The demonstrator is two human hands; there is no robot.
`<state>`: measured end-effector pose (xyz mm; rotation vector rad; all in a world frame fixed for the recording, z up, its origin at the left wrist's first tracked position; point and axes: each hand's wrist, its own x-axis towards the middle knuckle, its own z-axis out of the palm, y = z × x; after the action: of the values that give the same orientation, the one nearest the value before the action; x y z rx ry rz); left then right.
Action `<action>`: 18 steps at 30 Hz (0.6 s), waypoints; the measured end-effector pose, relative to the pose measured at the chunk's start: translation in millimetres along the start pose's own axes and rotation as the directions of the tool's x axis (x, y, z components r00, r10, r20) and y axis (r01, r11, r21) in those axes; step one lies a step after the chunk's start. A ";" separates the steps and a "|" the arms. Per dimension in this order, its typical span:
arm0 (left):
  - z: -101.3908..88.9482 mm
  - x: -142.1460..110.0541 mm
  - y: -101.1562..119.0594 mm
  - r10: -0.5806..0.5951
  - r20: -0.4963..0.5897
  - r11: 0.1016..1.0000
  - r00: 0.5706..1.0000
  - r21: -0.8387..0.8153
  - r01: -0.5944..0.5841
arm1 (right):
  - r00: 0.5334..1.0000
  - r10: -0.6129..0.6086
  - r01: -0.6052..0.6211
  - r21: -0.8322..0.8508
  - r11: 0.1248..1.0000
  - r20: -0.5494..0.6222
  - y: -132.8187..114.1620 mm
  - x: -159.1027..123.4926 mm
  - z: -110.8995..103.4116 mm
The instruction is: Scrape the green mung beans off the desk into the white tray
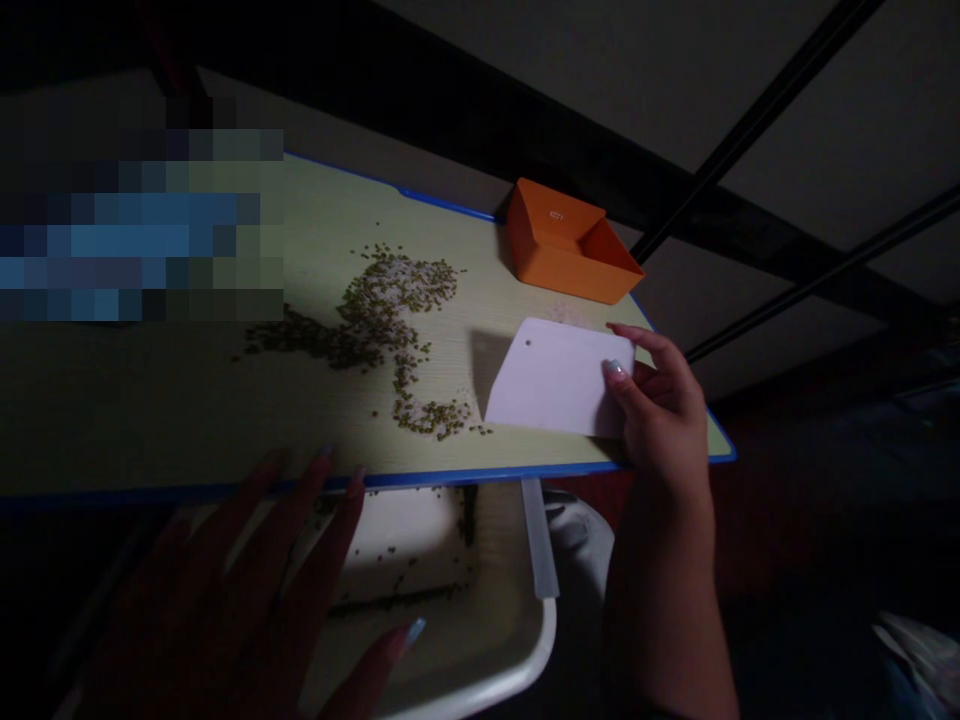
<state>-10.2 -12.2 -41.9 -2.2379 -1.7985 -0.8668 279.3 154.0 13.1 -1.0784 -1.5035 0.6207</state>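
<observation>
Shown here, the right hand (660,420) is pinching a white plastic bench scraper (559,378) between thumb and fingers (645,350), its tilt hard to judge. Green mung beans (390,300) are lying scattered beside it on the counter (315,420). The shadowed left hand (232,590) is spreading its fingers (322,470) near the front edge. An orange tray (570,240) is sitting farther back; blurring is hiding the counter's left end.

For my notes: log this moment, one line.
right hand: grips white plastic scraper | left hand: open by desk | green beans | orange tray
</observation>
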 end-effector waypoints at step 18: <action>-3.7 3.2 -1.5 0.098 -0.015 0.993 0.995 0.066 -0.097 | 0.997 -0.003 0.006 0.040 0.999 -0.072 3.1 -1.7 -3.9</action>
<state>-12.5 -10.8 -37.5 -2.2479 -1.6692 -0.7960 283.8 153.2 10.6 -1.0552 -1.4255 0.6007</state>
